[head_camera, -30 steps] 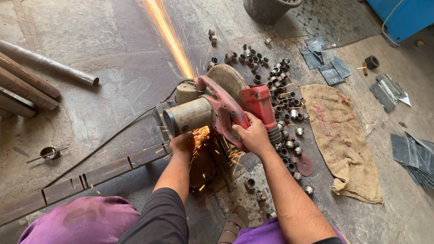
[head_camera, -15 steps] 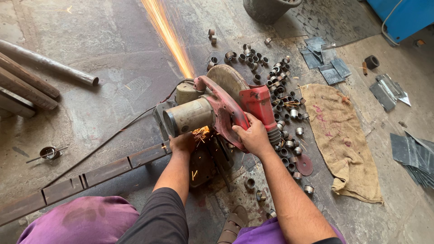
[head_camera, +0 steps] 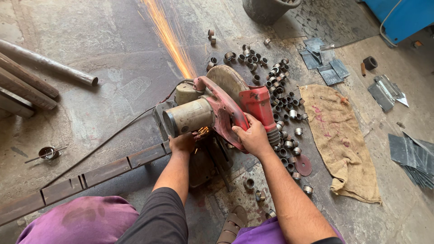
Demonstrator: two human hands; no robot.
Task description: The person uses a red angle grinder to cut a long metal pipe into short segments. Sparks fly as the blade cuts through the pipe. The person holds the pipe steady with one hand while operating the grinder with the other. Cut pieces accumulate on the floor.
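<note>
Two hands work the red chop saw point(head_camera: 217, 108); right hand point(head_camera: 253, 138) is wrapped around its handle, above the blade; left hand point(head_camera: 182, 143) grips the flat steel bar point(head_camera: 81, 178), whose long axis runs left, across the blade.

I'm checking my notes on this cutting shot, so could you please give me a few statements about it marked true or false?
1. The right hand grips the red chop saw by its handle. True.
2. The sparks fly toward the person. False: they stream away, up the floor.
3. The left hand rests at the long metal bar under the saw. True.
4. The burlap cloth covers the cut rings. False: it lies beside them.
</note>
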